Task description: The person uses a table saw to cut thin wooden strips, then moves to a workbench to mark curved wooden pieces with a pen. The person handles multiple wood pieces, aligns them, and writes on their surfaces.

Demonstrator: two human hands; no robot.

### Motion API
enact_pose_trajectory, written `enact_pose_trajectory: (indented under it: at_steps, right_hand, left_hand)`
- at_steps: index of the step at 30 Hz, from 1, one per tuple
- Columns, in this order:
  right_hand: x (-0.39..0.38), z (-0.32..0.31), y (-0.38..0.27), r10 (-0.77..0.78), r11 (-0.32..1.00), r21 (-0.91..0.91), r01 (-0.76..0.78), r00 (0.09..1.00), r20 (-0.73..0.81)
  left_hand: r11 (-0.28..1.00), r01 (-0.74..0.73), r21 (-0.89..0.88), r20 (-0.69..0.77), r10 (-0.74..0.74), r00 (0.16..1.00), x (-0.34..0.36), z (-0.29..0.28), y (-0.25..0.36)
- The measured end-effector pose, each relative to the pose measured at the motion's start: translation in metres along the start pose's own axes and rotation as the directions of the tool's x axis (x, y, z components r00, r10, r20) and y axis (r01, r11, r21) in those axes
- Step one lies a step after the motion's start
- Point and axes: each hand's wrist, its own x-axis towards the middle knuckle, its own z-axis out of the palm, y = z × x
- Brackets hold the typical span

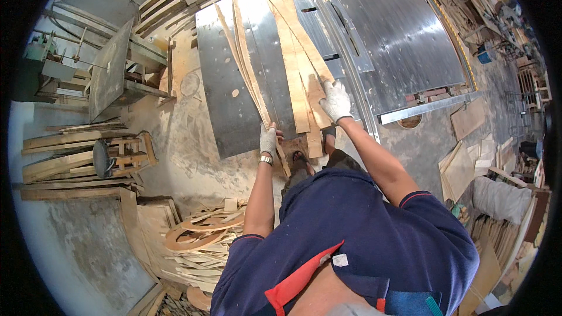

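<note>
My left hand [268, 140], in a pale work glove, is closed around a couple of long, thin wood strips [248, 73] with rough edges. They slant away over the dark metal saw table [218, 93], and their near ends hang past its front edge. Several light wooden boards [291, 61] lie lengthwise on the table, their near ends overhanging. One narrow board [300, 32] crosses them at a slant. My right hand [336, 102], also gloved, grips the near end of that slanting board, beside the long metal fence [344, 52]. Its fingertips are partly hidden.
Right of the fence is a broad metal table section [404, 41] with a pale front rail [427, 108]. Long planks [170, 0] are stacked behind the table. On the left stand a machine [111, 73] and a timber stack [64, 158]. Scrap strips [199, 254] pile up near my left elbow.
</note>
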Motion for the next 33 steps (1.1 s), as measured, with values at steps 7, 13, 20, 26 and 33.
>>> enact_pose_trajectory:
  at_steps: [7,13,20,26,33]
  right_hand:
    - [-0.012,0.023,0.021,0.168,0.976,-0.134,-0.171,0.985,-0.029]
    - [-0.004,0.004,0.031,-0.014,0.999,0.044,0.015,1.0,-0.027]
    - [-0.049,0.028,-0.076,-0.214,0.969,0.203,0.14,0.889,0.406]
    - [-0.067,0.049,-0.075,-0.137,0.99,0.072,0.121,0.949,0.285]
    - [-0.042,0.035,-0.072,0.058,0.997,-0.067,-0.039,0.947,0.315]
  left_hand:
    - [1.0,0.031,0.005,0.02,-0.031,0.999,0.011,-0.008,-0.005]
    - [0.993,0.043,0.114,0.06,-0.05,0.997,-0.005,-0.002,0.015]
    - [0.994,-0.032,-0.107,0.112,0.044,0.993,-0.006,0.019,0.018]
    - [0.986,-0.069,-0.149,0.06,0.079,0.995,0.0,0.011,0.002]
    - [0.994,-0.056,-0.092,0.089,0.064,0.994,-0.001,-0.006,-0.004]
